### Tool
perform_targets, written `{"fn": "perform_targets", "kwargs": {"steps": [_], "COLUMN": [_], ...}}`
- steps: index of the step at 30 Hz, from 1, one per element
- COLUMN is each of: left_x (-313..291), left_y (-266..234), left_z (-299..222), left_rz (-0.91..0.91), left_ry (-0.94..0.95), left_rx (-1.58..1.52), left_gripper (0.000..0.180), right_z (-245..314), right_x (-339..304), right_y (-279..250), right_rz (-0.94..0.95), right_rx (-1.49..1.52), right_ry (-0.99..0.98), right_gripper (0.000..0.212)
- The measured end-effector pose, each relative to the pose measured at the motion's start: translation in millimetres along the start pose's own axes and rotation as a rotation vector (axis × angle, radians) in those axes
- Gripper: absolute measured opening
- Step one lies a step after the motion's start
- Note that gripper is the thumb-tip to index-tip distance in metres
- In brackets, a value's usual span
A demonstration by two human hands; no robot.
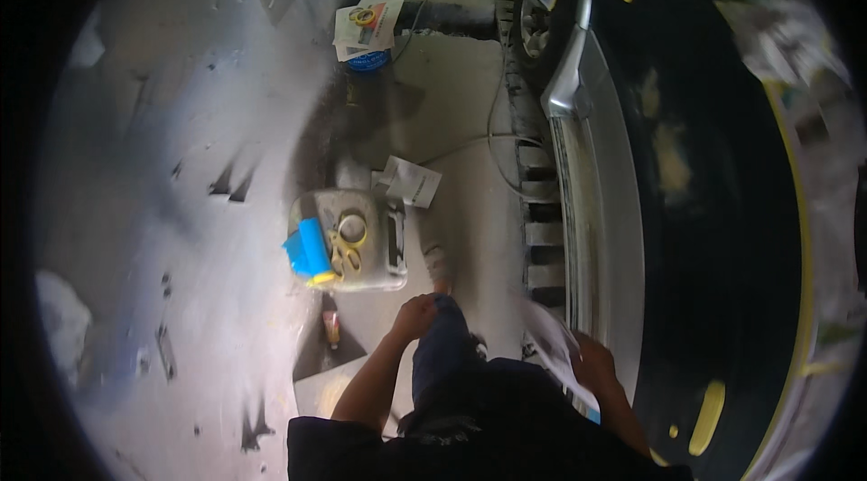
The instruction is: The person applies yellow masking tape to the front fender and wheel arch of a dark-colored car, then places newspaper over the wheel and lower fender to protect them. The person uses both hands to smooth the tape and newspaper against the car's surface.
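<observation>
In my right hand (593, 364) is a sheet of white paper (555, 345), gripped near its edge and blurred by motion. The sheet is beside the silver lower side of a dark car (704, 192) that has yellow patches on its bodywork. My left hand (415, 317) is curled closed over my thigh, with nothing visible in it. Left of that hand stands a stool-like stand (375, 275). On it lie a blue roll (312, 246), a roll of masking tape (353, 229) and yellowish scissors (342, 257).
A small tube (332, 327) is on the floor near the stand. Beyond it lies a loose printed sheet (412, 181). Farther off, a blue bucket (368, 62) carries papers and tape rolls. A hose (492, 115) runs across the floor beside a slotted grating (545, 233).
</observation>
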State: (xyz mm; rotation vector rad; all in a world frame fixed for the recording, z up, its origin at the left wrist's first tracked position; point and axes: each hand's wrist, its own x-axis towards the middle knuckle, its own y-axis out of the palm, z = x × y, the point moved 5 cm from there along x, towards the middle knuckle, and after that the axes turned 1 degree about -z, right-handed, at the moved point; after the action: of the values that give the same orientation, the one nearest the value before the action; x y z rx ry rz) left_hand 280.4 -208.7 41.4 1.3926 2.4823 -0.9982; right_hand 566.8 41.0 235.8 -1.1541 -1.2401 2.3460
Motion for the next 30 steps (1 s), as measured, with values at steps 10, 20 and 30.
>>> {"fn": "perform_targets", "kwargs": {"steps": [10, 20, 30], "left_x": [312.2, 522.2, 546.7], "left_y": [30.2, 126.9, 132.8], "left_z": [156.6, 363.3, 408.0], "left_rz": [-0.133, -0.519, -0.728], "left_ry": [-0.356, -1.086, -1.053], "left_rx": [-0.288, -1.035, -1.197], "left_gripper": [0.028, 0.027, 0.012], "right_z": [1.8, -44.3, -64.3], "right_x": [133.4, 238.0, 272.5], "right_y": [7.8, 56.5, 60.4], "right_rz": [0.047, 0.145, 0.207], "right_rx": [0.051, 0.061, 0.086], "right_ry": [0.229, 0.392, 0.498], "right_gripper": [0.047, 0.039, 0.043]}}
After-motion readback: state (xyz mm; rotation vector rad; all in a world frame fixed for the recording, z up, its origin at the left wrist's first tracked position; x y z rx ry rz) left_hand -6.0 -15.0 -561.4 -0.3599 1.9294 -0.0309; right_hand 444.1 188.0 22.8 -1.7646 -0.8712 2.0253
